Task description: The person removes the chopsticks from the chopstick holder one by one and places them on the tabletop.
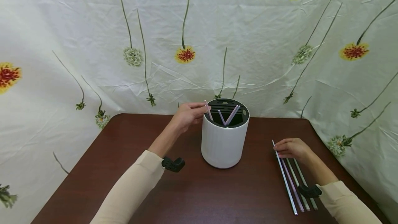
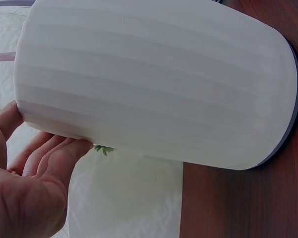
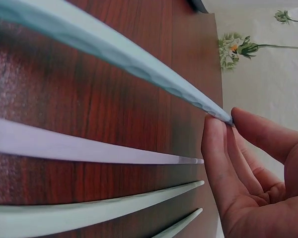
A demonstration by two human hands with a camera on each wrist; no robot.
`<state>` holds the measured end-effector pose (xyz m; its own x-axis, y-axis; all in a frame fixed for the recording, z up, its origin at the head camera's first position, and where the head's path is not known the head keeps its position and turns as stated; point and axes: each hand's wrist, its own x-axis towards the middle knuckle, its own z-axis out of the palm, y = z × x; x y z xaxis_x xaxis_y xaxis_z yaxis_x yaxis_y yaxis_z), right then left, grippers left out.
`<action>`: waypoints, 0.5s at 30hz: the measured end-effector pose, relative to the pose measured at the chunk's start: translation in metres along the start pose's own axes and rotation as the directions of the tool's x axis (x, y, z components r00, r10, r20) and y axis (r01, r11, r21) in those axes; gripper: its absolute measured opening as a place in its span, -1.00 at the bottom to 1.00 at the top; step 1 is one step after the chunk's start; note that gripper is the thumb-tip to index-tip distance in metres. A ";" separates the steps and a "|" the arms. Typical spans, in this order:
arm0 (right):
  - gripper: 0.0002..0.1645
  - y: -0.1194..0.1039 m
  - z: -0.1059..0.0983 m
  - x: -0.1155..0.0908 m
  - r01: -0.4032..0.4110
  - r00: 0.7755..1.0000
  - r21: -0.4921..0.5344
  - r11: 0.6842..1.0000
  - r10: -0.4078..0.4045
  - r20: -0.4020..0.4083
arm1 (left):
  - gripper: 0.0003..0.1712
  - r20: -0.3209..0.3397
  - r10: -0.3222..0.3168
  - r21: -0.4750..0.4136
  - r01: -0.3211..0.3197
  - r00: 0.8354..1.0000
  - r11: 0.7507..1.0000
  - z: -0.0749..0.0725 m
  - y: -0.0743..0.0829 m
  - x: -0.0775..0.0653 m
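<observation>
While the left hand (image 1: 188, 115) is bracing against the white ribbed utensil holder (image 1: 224, 144), its thumb is meeting the rim and its fingers are touching the outer wall, apart from the thumb, probably keeping the holder from shifting. The right hand (image 1: 293, 148) is pinching the pale blue chopstick (image 3: 129, 55) near its narrow end, thumb and index finger clamped on it, likely for finer control. This chopstick is sitting leftmost in a row at the brown table (image 1: 183, 196), right of the holder and well apart from it; whether its tip is clearing the wood, I cannot tell. Beside it, a lilac chopstick (image 3: 89, 150) and two pale green chopsticks (image 3: 89, 213) are lying spaced, seemingly leaving room for fingertips. Inside the holder, more lilac sticks (image 1: 232, 115) are leaning at different angles, presumably because the wide compartment before the black slotted insert (image 1: 225, 106) is leaving them loose. No brand, label or writing is showing.
</observation>
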<state>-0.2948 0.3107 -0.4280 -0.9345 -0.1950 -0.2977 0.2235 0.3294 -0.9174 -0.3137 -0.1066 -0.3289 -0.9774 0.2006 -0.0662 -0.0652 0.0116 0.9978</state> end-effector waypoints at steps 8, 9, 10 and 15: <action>-0.81 0.002 0.002 0.003 -0.015 1.000 0.013 1.000 0.015 -0.001 | -0.54 0.008 0.000 -0.008 0.000 1.000 1.000 0.000 0.000 -0.001; -0.80 0.002 0.002 0.003 -0.016 1.000 0.012 1.000 0.016 -0.004 | -0.54 0.007 -0.001 -0.009 0.001 1.000 1.000 0.000 0.000 -0.001; -0.80 0.002 0.002 0.003 -0.019 1.000 0.014 1.000 0.019 -0.008 | -0.54 0.008 -0.001 -0.011 0.001 1.000 1.000 0.000 0.000 -0.001; -0.79 0.002 0.001 0.004 -0.021 1.000 0.001 1.000 0.021 -0.019 | -0.55 0.005 0.001 -0.009 -0.001 1.000 1.000 -0.001 0.000 -0.001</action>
<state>-0.2974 0.3094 -0.4316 -0.9347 -0.1709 -0.3117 0.2432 0.3320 -0.9114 -0.3128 -0.1075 -0.3289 -0.9764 0.2060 -0.0651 -0.0660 0.0028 0.9978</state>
